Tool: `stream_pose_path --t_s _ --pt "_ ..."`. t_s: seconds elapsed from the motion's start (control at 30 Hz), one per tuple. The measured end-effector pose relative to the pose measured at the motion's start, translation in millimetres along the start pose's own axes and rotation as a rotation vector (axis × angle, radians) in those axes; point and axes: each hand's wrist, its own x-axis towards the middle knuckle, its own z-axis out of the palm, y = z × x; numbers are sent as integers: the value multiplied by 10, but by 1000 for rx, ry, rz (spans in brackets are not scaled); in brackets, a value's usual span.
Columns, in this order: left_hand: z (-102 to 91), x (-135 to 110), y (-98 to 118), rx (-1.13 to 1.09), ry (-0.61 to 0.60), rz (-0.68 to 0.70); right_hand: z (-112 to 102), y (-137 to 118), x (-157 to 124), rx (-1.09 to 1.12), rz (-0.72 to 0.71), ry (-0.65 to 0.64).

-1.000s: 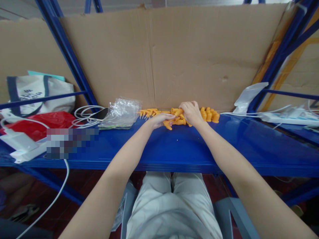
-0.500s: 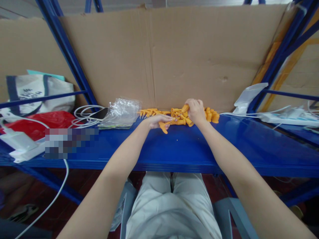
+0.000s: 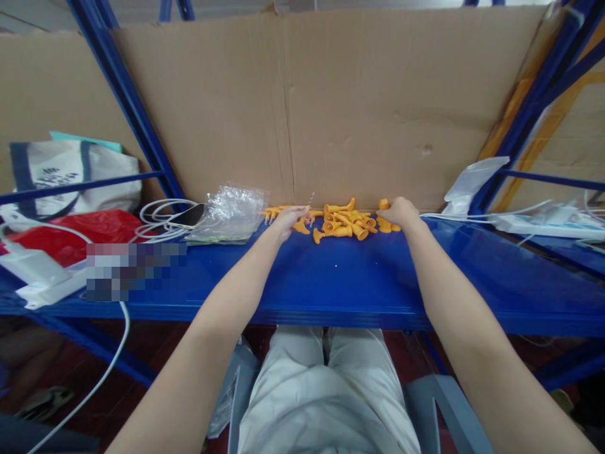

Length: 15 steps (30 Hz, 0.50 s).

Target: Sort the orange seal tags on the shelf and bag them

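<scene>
My left hand [image 3: 292, 221] is closed around an orange corkscrew [image 3: 301, 227], whose metal spiral points upward past the fingers. Behind and left of that hand lies a row of orange corkscrews [image 3: 270, 214], partly covered by it. My right hand [image 3: 401, 211] is closed on an orange plastic piece [image 3: 384, 204], largely hidden in the fingers. More orange pieces [image 3: 388, 226] sit just below it. Between my hands, a pile of hollow orange plastic parts [image 3: 350, 224] rests on the blue shelf [image 3: 340, 284]. One T-shaped orange part [image 3: 318, 236] lies at the pile's front left.
Clear plastic bags [image 3: 231, 214] lie left of the corkscrews, beside a phone [image 3: 189, 216] and coiled white cables [image 3: 158, 217]. A cardboard sheet [image 3: 359, 107] stands behind. On the right are a white plastic holder [image 3: 472, 183] and cables. Blue posts [image 3: 127, 94] frame both sides.
My right hand has moved right, from the pile to the pieces at its right end. My left hand has shifted slightly left and turned, so the spiral now points up.
</scene>
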Motion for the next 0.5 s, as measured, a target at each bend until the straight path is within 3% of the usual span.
stream_pose_path --t_s 0.13,0.37,0.5 --pt "9 11 -14 77 20 21 14 25 -16 -131 -46 -144" --pt "44 -7 -33 248 106 105 48 64 -74 -232 17 -179" --pt "54 3 -59 346 228 199 12 42 -104 -219 33 -161"
